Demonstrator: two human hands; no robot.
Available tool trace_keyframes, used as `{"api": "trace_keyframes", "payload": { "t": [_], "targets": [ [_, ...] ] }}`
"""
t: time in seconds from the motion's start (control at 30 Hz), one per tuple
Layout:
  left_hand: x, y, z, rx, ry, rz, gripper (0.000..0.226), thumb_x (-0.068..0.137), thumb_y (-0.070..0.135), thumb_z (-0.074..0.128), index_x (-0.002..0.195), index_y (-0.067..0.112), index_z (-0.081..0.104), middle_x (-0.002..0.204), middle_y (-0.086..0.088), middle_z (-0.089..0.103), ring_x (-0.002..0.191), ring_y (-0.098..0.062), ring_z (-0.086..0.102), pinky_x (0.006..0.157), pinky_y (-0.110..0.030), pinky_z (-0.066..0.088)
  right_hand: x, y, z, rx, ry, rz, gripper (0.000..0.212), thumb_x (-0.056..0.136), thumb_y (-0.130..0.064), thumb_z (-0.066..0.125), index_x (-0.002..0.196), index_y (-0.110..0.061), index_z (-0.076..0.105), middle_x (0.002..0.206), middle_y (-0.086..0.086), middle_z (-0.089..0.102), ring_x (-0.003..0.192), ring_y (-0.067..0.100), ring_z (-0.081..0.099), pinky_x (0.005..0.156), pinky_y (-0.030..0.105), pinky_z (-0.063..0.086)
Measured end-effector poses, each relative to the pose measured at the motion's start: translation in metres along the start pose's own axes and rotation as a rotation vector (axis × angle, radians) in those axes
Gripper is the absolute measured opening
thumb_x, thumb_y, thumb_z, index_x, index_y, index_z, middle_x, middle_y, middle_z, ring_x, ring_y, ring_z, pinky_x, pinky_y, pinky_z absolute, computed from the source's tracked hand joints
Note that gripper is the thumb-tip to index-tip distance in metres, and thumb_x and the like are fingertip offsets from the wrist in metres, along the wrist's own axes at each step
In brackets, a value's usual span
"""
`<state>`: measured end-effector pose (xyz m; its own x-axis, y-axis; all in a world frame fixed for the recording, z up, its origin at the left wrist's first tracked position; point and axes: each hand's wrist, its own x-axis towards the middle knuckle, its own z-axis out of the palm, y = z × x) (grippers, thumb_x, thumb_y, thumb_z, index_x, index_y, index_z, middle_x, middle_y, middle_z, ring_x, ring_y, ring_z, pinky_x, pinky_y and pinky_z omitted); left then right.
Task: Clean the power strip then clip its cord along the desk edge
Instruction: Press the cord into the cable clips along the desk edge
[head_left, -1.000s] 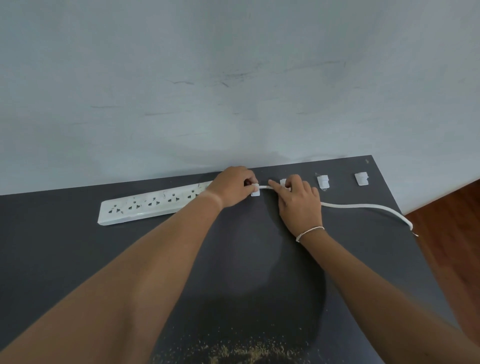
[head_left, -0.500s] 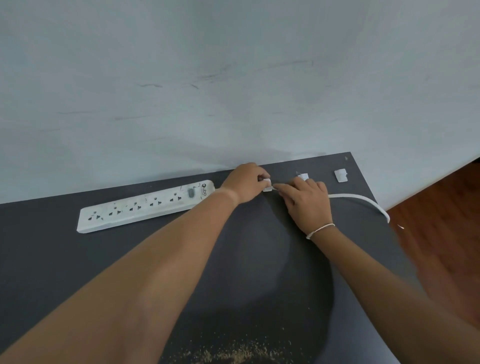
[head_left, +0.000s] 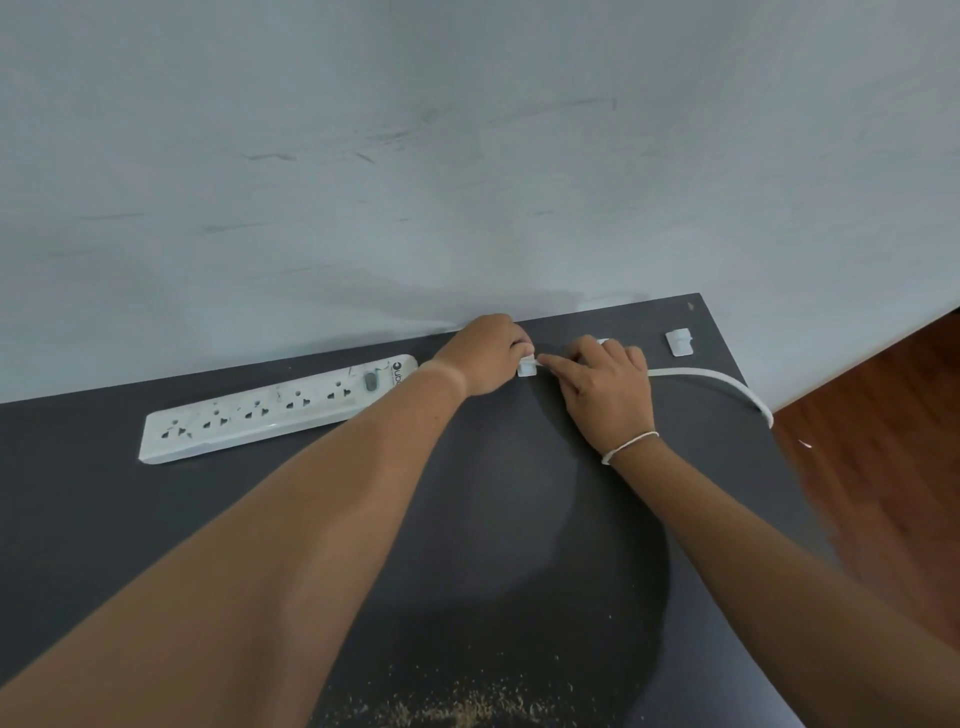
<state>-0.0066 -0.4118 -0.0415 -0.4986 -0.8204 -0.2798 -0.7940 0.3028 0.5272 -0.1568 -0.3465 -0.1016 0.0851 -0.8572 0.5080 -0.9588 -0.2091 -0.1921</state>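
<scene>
A long white power strip (head_left: 270, 413) lies along the far edge of the dark grey desk (head_left: 156, 519), by the wall. Its white cord (head_left: 727, 384) runs right and curves off the desk's right edge. My left hand (head_left: 488, 353) pinches a small white cord clip (head_left: 527, 368) just right of the strip. My right hand (head_left: 605, 389) presses the cord into that clip with its index finger. A second clip (head_left: 602, 342) peeks out behind my right hand, mostly hidden. A third clip (head_left: 679, 343) sits free near the desk's far right corner.
A pale wall (head_left: 467, 156) rises right behind the desk. Tan crumbs or dust (head_left: 457, 706) lie scattered near the desk's front edge. Wooden floor (head_left: 883, 441) shows past the desk's right edge.
The view has shifted right. The cord's loose part has pulled in and now curves tighter toward the desk's right edge. Both hands stay at the first clip.
</scene>
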Motion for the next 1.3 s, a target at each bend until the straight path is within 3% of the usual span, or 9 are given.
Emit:
{"api": "trace_keyframes", "payload": {
  "t": [0.27, 0.5, 0.63, 0.73, 0.87, 1.03, 1.2, 1.3],
  "targets": [
    [-0.002, -0.002, 0.000, -0.019, 0.014, 0.032, 0.024, 0.092, 0.022, 0.051, 0.105, 0.009, 0.067, 0.107, -0.009, 0.060, 0.096, -0.021, 0.056, 0.090, -0.033, 0.045, 0.004, 0.001, 0.003, -0.067, -0.010, 0.036, 0.013, 0.079, -0.019, 0.067, 0.087, -0.027, 0.074, 0.077, 0.005, 0.061, 0.064, 0.028, 0.051, 0.064, 0.032, 0.024],
    [-0.001, -0.001, 0.004, -0.033, 0.054, 0.017, 0.018, 0.086, 0.024, 0.056, 0.095, 0.013, 0.068, 0.096, -0.001, 0.056, 0.090, -0.019, 0.056, 0.086, -0.033, 0.047, -0.013, 0.025, -0.016, -0.037, 0.011, 0.102, 0.022, 0.083, -0.020, 0.058, 0.103, -0.022, 0.069, 0.088, 0.007, 0.063, 0.074, 0.029, 0.056, 0.074, 0.035, 0.029],
    [0.006, 0.011, 0.010, -0.033, 0.070, 0.039, 0.022, 0.086, 0.027, 0.058, 0.103, 0.015, 0.065, 0.095, 0.002, 0.051, 0.093, -0.016, 0.054, 0.085, -0.025, 0.042, -0.027, 0.054, -0.034, -0.057, -0.011, 0.177, 0.023, 0.085, -0.030, 0.052, 0.095, -0.017, 0.068, 0.088, 0.009, 0.063, 0.079, 0.032, 0.059, 0.079, 0.036, 0.030],
    [0.012, 0.027, 0.019, -0.051, 0.075, 0.067, 0.027, 0.087, 0.029, 0.058, 0.111, 0.016, 0.063, 0.102, -0.002, 0.056, 0.094, -0.016, 0.055, 0.087, -0.027, 0.044, -0.029, 0.062, -0.039, -0.035, -0.019, 0.232, 0.027, 0.085, -0.034, 0.049, 0.090, -0.015, 0.068, 0.085, 0.008, 0.065, 0.081, 0.032, 0.059, 0.081, 0.034, 0.029],
    [0.023, 0.047, 0.030, -0.074, 0.058, 0.083, 0.027, 0.088, 0.029, 0.056, 0.111, 0.017, 0.064, 0.105, -0.005, 0.059, 0.096, -0.019, 0.057, 0.090, -0.033, 0.047, -0.027, 0.061, -0.038, 0.022, -0.010, 0.232, 0.023, 0.085, -0.031, 0.050, 0.081, -0.016, 0.067, 0.076, 0.004, 0.065, 0.078, 0.030, 0.059, 0.080, 0.032, 0.029],
    [0.034, 0.057, 0.034, -0.120, 0.077, 0.042, 0.016, 0.086, 0.023, 0.058, 0.090, 0.015, 0.070, 0.092, -0.006, 0.062, 0.085, -0.020, 0.056, 0.079, -0.033, 0.046, -0.025, 0.063, -0.036, 0.046, 0.001, 0.247, 0.021, 0.086, -0.028, 0.048, 0.083, -0.016, 0.065, 0.077, 0.004, 0.064, 0.076, 0.030, 0.056, 0.079, 0.033, 0.029],
    [0.039, 0.056, 0.035, -0.054, 0.082, 0.076, 0.019, 0.090, 0.020, 0.053, 0.093, 0.010, 0.069, 0.089, -0.002, 0.054, 0.080, -0.016, 0.049, 0.075, -0.027, 0.039, -0.020, 0.065, -0.030, 0.030, -0.005, 0.235, 0.024, 0.087, -0.028, 0.047, 0.086, -0.021, 0.070, 0.077, 0.006, 0.062, 0.071, 0.031, 0.054, 0.075, 0.033, 0.027],
    [0.040, 0.055, 0.037, -0.029, 0.070, 0.078, 0.023, 0.093, 0.018, 0.047, 0.096, 0.008, 0.068, 0.097, -0.007, 0.058, 0.087, -0.020, 0.051, 0.080, -0.029, 0.040, -0.018, 0.065, -0.029, 0.026, 0.000, 0.250, 0.024, 0.087, -0.028, 0.048, 0.084, -0.021, 0.071, 0.078, 0.007, 0.060, 0.069, 0.029, 0.054, 0.074, 0.034, 0.028]
  ]
}}
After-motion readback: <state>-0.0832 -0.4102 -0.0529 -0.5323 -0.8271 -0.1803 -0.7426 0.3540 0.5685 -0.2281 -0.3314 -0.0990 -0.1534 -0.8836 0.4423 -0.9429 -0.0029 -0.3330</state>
